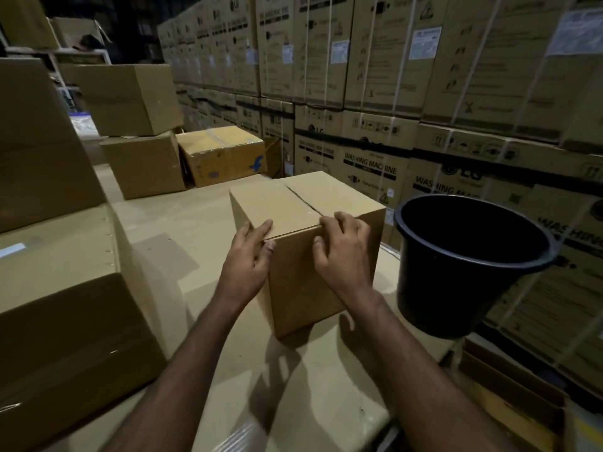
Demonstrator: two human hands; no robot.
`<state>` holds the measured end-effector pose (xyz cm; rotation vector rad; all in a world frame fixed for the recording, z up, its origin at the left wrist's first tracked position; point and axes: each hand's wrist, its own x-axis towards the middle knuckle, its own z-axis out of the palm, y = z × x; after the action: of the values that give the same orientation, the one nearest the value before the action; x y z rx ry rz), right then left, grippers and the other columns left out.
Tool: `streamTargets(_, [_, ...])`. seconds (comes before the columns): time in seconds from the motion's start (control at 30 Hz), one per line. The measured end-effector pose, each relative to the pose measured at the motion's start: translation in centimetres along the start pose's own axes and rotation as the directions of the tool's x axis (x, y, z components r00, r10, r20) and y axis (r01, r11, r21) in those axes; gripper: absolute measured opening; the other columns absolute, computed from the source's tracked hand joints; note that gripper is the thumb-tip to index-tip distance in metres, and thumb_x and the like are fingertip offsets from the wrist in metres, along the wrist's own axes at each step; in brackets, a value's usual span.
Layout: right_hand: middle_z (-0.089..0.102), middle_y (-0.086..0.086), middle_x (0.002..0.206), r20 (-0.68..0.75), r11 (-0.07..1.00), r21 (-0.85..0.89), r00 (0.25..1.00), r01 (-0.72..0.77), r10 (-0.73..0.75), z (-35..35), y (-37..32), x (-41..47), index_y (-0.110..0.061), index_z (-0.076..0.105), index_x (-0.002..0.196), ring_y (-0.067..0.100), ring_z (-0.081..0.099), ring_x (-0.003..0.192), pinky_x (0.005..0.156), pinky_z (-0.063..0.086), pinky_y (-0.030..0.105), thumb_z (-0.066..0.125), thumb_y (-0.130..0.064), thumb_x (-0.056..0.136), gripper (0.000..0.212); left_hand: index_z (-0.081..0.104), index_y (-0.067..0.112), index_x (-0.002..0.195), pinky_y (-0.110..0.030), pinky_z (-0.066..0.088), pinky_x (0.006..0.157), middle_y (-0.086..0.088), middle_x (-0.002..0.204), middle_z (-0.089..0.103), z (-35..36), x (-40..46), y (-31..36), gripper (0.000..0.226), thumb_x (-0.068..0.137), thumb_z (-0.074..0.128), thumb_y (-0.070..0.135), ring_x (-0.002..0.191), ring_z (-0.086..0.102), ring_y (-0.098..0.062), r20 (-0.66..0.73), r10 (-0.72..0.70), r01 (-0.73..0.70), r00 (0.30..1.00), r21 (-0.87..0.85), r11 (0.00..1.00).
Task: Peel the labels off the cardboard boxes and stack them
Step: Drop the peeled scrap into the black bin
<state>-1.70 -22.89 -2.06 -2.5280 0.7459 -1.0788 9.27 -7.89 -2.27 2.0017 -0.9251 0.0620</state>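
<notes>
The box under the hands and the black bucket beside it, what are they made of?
Box: matte brown corrugated cardboard, judging by its folded flaps and centre seam. Bucket: probably moulded plastic, smooth black with a rolled rim.

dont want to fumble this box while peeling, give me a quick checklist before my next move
1. Grip: ok, left hand and right hand pinch the box at its top front edge.
2. Label to peel: cannot tell, none shows on the faces in view.
3. Top flaps: ok, shut flat.
4. Box seated: ok, upright on the cardboard surface.
5. Bucket: ok, apart from the box, to its right.
</notes>
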Motion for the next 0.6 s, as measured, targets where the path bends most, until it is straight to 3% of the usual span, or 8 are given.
streamTargets(0.13, [0.026,0.005,0.16,0.05,0.994,0.078,0.996,-0.073,0.069,1.1,2.5,1.7,-0.022,0.039,0.145,0.027,0.016,0.147,0.114,0.029,0.044,0.043,-0.049,0.1,0.053,0.039,0.037,0.151,-0.04,0.027,0.117,-0.012,0.165,0.016,2.2,1.6,1.3,0.045,0.105,0.041,0.036,0.151,0.02,-0.029,0.042,0.005,-0.006,0.999,0.004,1.0])
streamTargets(0.27, [0.016,0.005,0.164,0.074,0.974,0.132,0.982,-0.184,0.175,1.8,4.2,4.7,-0.02,0.034,0.149,0.028,0.01,0.15,0.115,0.027,0.047,0.034,-0.059,0.099,0.064,0.028,0.037,0.155,-0.044,0.023,0.121,-0.01,0.167,0.009,4.6,4.3,1.7,0.049,0.107,0.033,0.041,0.153,0.014,-0.028,0.108,-0.009,0.016,0.994,-0.064,0.998])
streamTargets(0.33, [0.01,0.004,0.165,0.068,0.962,0.161,0.974,-0.223,0.214,2.2,5.3,6.3,-0.018,0.031,0.151,0.029,0.009,0.151,0.115,0.028,0.048,0.037,-0.058,0.099,0.066,0.023,0.037,0.157,-0.051,0.029,0.119,-0.005,0.168,0.006,6.0,5.6,2.0,0.051,0.107,0.034,0.04,0.152,0.015,-0.028,0.133,-0.005,0.018,0.991,-0.097,0.995])
streamTargets(0.43, [0.006,0.004,0.166,0.045,0.945,0.207,0.967,-0.255,0.251,3.1,6.7,8.0,-0.017,0.03,0.15,0.03,0.008,0.151,0.115,0.031,0.049,0.043,-0.053,0.099,0.064,0.019,0.034,0.159,-0.041,0.027,0.12,-0.005,0.168,0.004,7.6,6.9,2.8,0.055,0.108,0.037,0.023,0.153,0.015,-0.026,0.119,-0.005,0.012,0.993,-0.058,0.998])
streamTargets(0.6, [0.007,0.003,0.166,-0.029,0.911,0.297,0.951,-0.287,0.309,4.1,8.0,9.7,-0.017,0.033,0.148,0.028,0.008,0.151,0.114,0.031,0.045,0.048,-0.045,0.098,0.059,0.02,0.035,0.158,-0.045,0.032,0.119,-0.004,0.168,0.004,9.0,9.0,3.0,0.058,0.107,0.037,0.014,0.152,0.015,-0.025,0.154,-0.016,0.03,0.988,-0.084,0.996])
